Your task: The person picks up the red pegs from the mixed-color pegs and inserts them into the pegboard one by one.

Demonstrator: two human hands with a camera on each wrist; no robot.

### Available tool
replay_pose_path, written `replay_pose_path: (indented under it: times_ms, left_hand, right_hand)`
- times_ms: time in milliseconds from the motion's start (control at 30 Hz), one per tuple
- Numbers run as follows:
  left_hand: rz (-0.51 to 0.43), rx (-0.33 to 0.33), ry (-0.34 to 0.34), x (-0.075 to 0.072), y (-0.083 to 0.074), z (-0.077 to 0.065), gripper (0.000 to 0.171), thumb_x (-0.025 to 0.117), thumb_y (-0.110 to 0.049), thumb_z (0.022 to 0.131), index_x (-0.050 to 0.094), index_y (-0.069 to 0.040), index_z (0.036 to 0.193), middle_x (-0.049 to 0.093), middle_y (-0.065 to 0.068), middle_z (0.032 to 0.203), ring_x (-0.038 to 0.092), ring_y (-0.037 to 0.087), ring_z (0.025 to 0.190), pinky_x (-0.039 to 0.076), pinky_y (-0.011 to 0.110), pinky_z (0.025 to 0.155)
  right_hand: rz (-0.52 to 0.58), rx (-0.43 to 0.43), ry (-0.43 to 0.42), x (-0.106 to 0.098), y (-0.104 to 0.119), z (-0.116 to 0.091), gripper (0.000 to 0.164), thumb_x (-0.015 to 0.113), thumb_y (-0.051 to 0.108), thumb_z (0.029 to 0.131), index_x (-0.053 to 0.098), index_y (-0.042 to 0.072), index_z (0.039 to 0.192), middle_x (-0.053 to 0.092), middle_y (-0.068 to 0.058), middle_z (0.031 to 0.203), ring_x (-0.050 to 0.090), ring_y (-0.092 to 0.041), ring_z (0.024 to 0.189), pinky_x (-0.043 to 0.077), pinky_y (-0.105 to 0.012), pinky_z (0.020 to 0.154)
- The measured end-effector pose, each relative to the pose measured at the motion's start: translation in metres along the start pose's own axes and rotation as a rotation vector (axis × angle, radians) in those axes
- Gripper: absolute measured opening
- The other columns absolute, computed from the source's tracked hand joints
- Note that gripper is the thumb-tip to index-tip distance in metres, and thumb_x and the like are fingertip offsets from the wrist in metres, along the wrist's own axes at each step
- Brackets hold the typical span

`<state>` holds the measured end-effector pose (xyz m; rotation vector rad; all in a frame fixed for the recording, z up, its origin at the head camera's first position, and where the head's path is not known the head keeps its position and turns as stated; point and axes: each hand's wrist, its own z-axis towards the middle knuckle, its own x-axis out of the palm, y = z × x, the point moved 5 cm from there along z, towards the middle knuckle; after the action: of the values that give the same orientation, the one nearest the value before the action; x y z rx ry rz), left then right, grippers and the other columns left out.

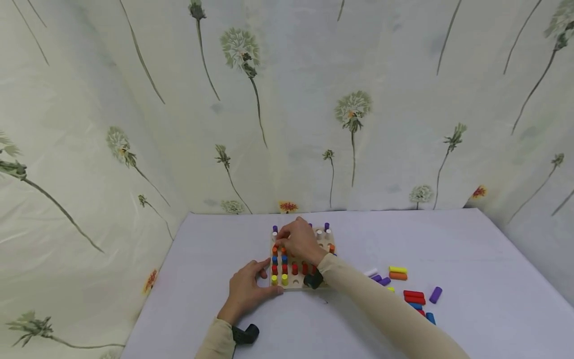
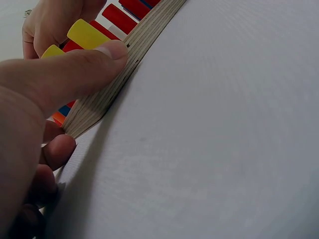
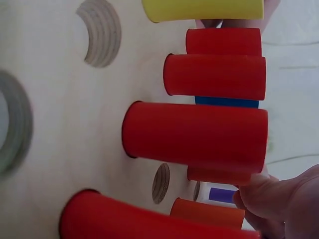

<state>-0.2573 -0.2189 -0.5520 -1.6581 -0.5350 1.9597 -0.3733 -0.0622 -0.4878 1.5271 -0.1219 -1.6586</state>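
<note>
Pegboard (image 1: 297,287), wooden, approx. ctr. of tabletop (image 1: 314,329), flat, pegs upright in rows. Near row: 2 yellow pegs (image 1: 284,279), L end; next, red pegs (image 1: 294,269); then blue pegs (image 1: 284,260), orange, white pegs (image 1: 329,233) & purple pegs (image 1: 327,227) at far edge. L hand (image 1: 248,286): holds near-L corner of board, thumb along near edge, fingers apart from it at L side. R hand (image 1: 298,239): over far-L part of board, thumb & fingertip together, pinching top end of a reddish-orange peg (image 3: 214,174); peg partly hidden behind a red one. Loose pegs (image 1: 413,294), R of board, lying on sides: white, purple, yellow, orange, red, blue; some partly behind R sleeve (image 1: 372,304). Backdrop (image 1: 305,75): pale cloth, dandelion print. Blk. device (image 1: 245,334) at L wrist.
</note>
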Motion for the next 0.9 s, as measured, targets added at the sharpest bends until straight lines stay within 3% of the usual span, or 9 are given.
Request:
replay_pose_path:
  times_ms: [267,533,900]
  left_hand:
    - [0.009,0.001,-0.020,-0.003,0.000,-0.001,0.087,0.090,-0.065,0.072,0.069,-0.019,0.143,0.055,-0.015,0.087,0.044,0.005,0.072,0.034,0.025,0.066]
    - [0.007,0.027,-0.023,-0.003,-0.003,-0.001,0.086,0.091,-0.063,0.073,0.069,-0.016,0.142,0.056,-0.013,0.087,0.045,0.004,0.072,0.035,0.025,0.066]
    - [0.014,0.014,-0.003,0.000,0.002,0.000,0.087,0.089,-0.066,0.073,0.069,-0.018,0.143,0.057,-0.014,0.087,0.045,0.004,0.071,0.036,0.024,0.066]
  right_hand:
    - [-0.004,-0.025,-0.002,0.005,0.003,0.006,0.005,0.084,0.021,0.093,0.087,0.017,0.091,0.078,0.010,0.081,0.051,-0.014,0.086,0.041,-0.031,0.077]
    - [-0.058,0.013,0.045,0.008,0.010,0.007,0.005,0.085,0.022,0.092,0.087,0.017,0.091,0.077,0.008,0.084,0.049,-0.014,0.088,0.041,-0.030,0.077]
    - [-0.116,0.046,0.071,0.007,0.016,0.007,0.006,0.085,0.025,0.092,0.088,0.020,0.094,0.079,0.004,0.095,0.050,-0.017,0.093,0.042,-0.031,0.077]
